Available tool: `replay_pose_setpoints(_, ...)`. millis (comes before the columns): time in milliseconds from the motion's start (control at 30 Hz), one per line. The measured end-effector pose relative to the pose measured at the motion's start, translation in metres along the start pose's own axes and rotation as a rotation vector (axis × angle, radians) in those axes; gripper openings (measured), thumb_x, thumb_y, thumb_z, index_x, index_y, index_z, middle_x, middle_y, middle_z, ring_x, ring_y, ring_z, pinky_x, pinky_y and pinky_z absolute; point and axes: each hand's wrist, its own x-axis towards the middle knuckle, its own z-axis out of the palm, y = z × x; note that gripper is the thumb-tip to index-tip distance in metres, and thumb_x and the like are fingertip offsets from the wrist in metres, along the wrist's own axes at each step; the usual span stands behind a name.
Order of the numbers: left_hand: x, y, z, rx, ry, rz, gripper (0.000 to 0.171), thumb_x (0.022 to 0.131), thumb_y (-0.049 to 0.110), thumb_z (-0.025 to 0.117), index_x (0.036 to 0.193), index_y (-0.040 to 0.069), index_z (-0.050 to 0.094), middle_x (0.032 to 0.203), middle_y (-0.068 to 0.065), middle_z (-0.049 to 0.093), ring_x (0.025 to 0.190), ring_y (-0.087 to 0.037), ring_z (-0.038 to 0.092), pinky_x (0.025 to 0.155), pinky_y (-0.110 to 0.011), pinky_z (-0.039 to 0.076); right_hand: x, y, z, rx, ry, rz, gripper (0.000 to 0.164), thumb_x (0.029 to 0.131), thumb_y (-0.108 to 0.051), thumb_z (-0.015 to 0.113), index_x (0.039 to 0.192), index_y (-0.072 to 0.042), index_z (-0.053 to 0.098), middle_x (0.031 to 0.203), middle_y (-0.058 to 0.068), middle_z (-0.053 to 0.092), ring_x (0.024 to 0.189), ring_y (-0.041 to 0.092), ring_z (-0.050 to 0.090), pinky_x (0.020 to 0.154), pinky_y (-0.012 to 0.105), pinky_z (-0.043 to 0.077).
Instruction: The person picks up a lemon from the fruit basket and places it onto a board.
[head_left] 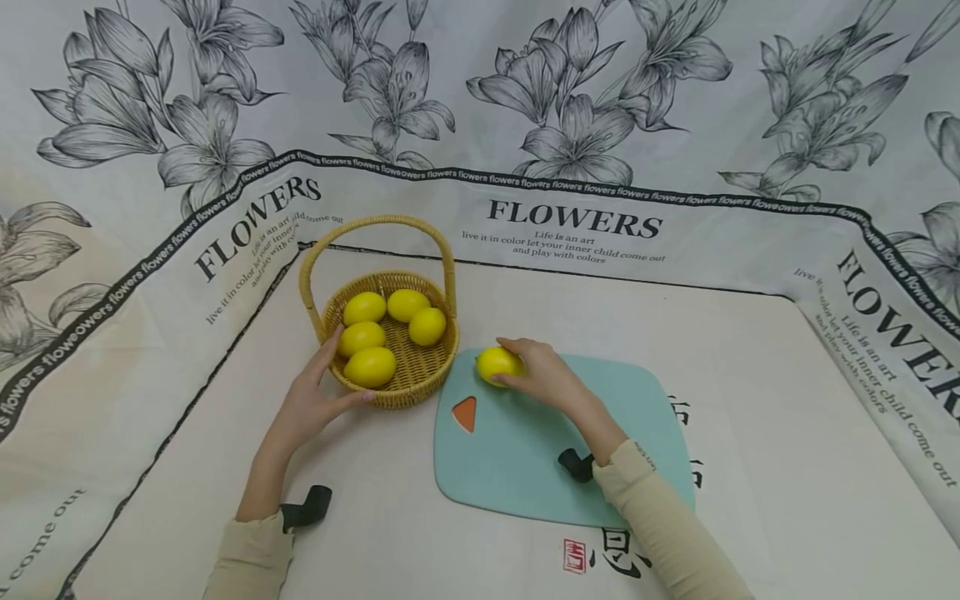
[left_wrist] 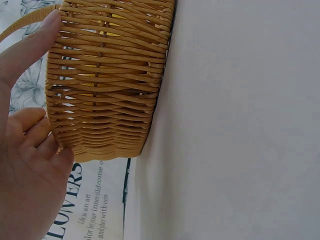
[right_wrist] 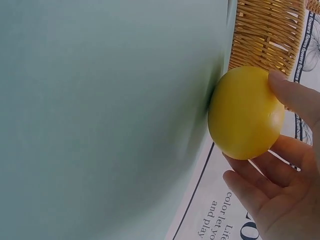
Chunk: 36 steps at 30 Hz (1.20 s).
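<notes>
My right hand [head_left: 542,372] holds a yellow lemon [head_left: 498,366] between thumb and fingers at the upper left of a light blue-green cutting board [head_left: 525,467]. In the right wrist view the lemon [right_wrist: 245,112] is low against the board's surface. A round wicker basket [head_left: 408,400] with a tall arched handle stands left of the board. Several lemons [head_left: 371,367] lie inside it, mostly along its left and far sides. The left hand [head_left: 309,406] grips the basket's near left side. In the left wrist view its thumb touches the rim and its fingers bend against the wicker wall [left_wrist: 107,85].
The board has a triangular cutout with an orange edge [head_left: 465,413] near its left side. A white cloth [head_left: 360,517] with printed lettering covers the table, and flower-printed fabric [head_left: 570,108] rises behind and at the sides. Dark devices [head_left: 307,507] sit at both wrists.
</notes>
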Motion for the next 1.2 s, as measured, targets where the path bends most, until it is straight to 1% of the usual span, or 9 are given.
replay_pose_setpoints(67,0.000,0.000,0.000,0.001,-0.001,-0.001,0.105,0.079,0.034,0.081,0.156,0.019,0.013,0.160,-0.011,0.012,0.145,-0.034,0.012,0.113,-0.060,0.016,0.000,0.001,0.000,-0.001,-0.001,0.001,0.063,0.088,-0.027,0.072,0.136,0.006,0.050,0.133,0.021,0.056,0.123,0.035,0.051,0.105,0.046,0.041)
replay_pose_setpoints(233,0.000,0.000,0.000,0.001,0.001,0.001,0.105,0.079,0.034,0.081,0.156,0.017,0.013,0.160,-0.010,0.012,0.145,-0.034,0.012,0.113,-0.060,0.016,0.000,0.002,0.000,-0.005,-0.002,0.000,0.064,0.088,-0.027,0.073,0.137,0.006,0.049,0.133,0.021,0.055,0.123,0.035,0.051,0.105,0.046,0.041)
replay_pose_setpoints(633,0.000,-0.003,0.000,0.006,0.006,0.004,0.105,0.079,0.034,0.081,0.156,0.020,0.012,0.161,-0.009,0.011,0.145,-0.034,0.012,0.113,-0.060,0.017,0.002,0.002,0.000,-0.006,0.007,0.002,0.066,0.086,-0.029,0.074,0.137,0.006,0.049,0.135,0.021,0.054,0.125,0.036,0.049,0.106,0.048,0.040)
replay_pose_setpoints(900,0.001,-0.003,0.001,0.004,0.007,0.005,0.105,0.079,0.034,0.081,0.156,0.020,0.012,0.161,-0.009,0.011,0.145,-0.033,0.012,0.113,-0.060,0.017,0.001,-0.002,-0.004,0.011,0.031,0.030,0.067,0.086,-0.032,0.074,0.138,0.002,0.049,0.136,0.018,0.053,0.129,0.036,0.045,0.109,0.048,0.036)
replay_pose_setpoints(1200,0.000,-0.003,0.001,0.002,0.006,0.000,0.105,0.078,0.034,0.081,0.157,0.022,0.011,0.161,-0.008,0.010,0.145,-0.034,0.011,0.113,-0.060,0.017,0.004,-0.008,-0.008,0.023,0.063,0.006,0.065,0.087,-0.034,0.072,0.139,-0.002,0.050,0.137,0.016,0.053,0.130,0.034,0.045,0.109,0.047,0.036)
